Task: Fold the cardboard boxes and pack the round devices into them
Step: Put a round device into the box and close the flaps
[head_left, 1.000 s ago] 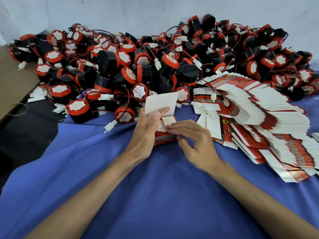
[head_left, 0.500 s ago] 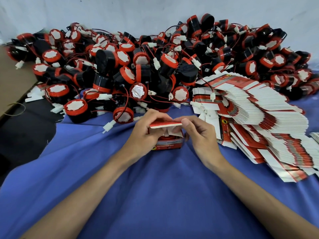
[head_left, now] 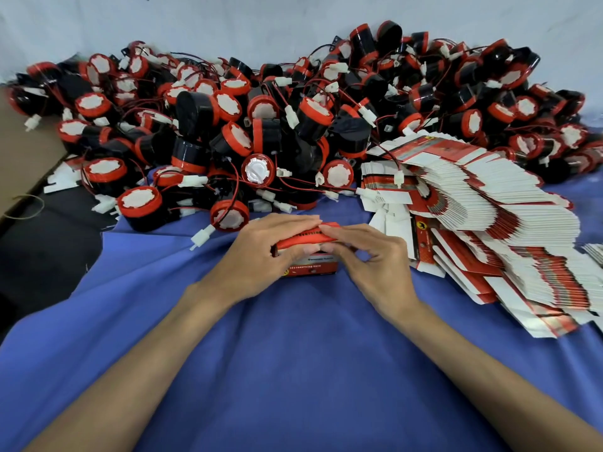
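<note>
Two bare hands meet on a small red box (head_left: pixel 313 269) that stands on a blue cloth (head_left: pixel 293 370) covering the counter. The left hand (head_left: pixel 261 252) lies over the left part of the box. Its fingers are flat along the folded-down lid and its thumb presses the front edge, so its grip pinches the lid. The right hand (head_left: pixel 375 259) reaches in from the right of the box. Its forefinger lies along the top of the lid and its thumb presses the front edge beside the left thumb, so this grip pinches the lid too. Its other fingers curl loosely in front of the box. White print on the red front of the box is too small to read, and what is inside the box cannot be seen.

Behind the box, a big heap of round devices (head_left: pixel 261 125) spreads along a pale wall (head_left: pixel 228 21). They are black with red rims and white faces, and tangled with red wires and white plugs. Right of the box, a fanned stack of flat boxes (head_left: pixel 489 216), red and white, lies on the cloth against the heap. Far left of the box lies a brown cardboard sheet (head_left: pixel 23 164).
</note>
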Tool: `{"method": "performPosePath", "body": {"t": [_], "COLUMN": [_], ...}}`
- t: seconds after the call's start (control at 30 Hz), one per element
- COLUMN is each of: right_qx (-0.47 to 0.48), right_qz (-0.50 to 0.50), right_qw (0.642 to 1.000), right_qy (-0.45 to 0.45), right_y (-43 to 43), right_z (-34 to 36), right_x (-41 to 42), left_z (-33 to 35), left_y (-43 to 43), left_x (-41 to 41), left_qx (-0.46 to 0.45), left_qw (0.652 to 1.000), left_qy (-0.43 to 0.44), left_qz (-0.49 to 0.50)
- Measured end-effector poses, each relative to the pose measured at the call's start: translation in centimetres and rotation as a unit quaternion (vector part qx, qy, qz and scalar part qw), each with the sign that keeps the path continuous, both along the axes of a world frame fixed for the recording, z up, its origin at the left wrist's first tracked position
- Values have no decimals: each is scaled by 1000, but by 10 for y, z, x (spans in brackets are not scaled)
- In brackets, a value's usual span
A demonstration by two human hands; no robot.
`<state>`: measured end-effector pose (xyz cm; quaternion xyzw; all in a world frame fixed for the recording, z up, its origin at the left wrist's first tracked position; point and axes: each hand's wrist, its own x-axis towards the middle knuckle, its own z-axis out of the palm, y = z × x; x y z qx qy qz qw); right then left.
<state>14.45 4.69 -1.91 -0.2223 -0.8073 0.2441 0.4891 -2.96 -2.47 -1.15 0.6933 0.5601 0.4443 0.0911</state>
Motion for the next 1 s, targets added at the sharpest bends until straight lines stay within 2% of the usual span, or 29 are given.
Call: {"method": "performPosePath", "body": {"t": [0.07, 0.2, 0.43, 0.53, 0.8, 1.0], "right_qx": [55, 54, 222, 236, 237, 260], "right_qz": [-25, -16, -59, -80, -46, -23], "right_qw": [998, 996, 966, 957, 946, 938], "right_qy": [-33, -66, -116, -151, -217, -228], "right_y": [2, 4, 1, -3, -8, -7], "right_z": [0, 1, 6, 7, 7, 5], "right_x": [1, 5, 8, 9, 12, 14], "left_z": [-1, -3, -9, -11, -9, -10], "left_y": [0, -1, -1, -1, 0, -6], "left_x": [0, -5, -12, -11, -6, -6], "left_qx": [18, 29, 44, 57, 86, 44], "left_qw": [1000, 998, 988, 985, 981, 978], "left_qy": [11, 55, 147, 161, 175, 205], "left_qz": [0, -12, -24, -19, -17, -10]}}
